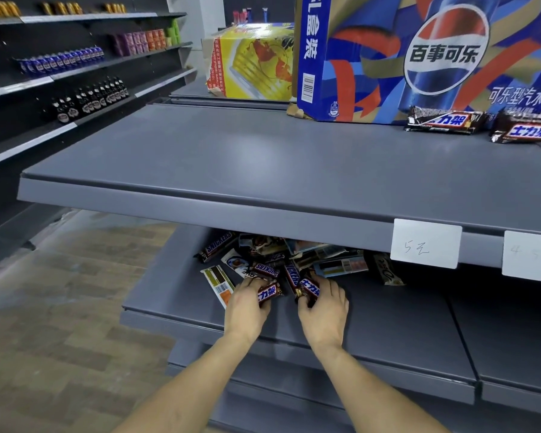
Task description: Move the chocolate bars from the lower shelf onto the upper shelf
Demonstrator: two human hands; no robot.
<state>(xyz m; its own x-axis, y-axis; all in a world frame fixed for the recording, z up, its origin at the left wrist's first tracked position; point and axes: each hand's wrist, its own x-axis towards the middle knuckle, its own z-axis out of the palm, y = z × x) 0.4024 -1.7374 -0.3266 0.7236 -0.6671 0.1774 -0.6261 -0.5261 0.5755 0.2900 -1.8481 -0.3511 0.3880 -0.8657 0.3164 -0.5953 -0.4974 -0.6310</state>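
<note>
Two bare hands reach into a pile of brown-wrapped chocolate bars (281,264) on a grey metal lower shelf (388,332). The left hand (247,303) grips one brown bar (270,293); the right hand (324,303) grips another (308,287) just beside it. Above, a grey metal upper shelf (231,164) carries two brown bars (444,121) at its right, lying against a blue printed cola carton (419,54). A white paper price tag (425,243) hangs on the shelf's front edge.

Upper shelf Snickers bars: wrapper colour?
Dark brown, with a blue logo edged in red on white; head view shows it.
</note>
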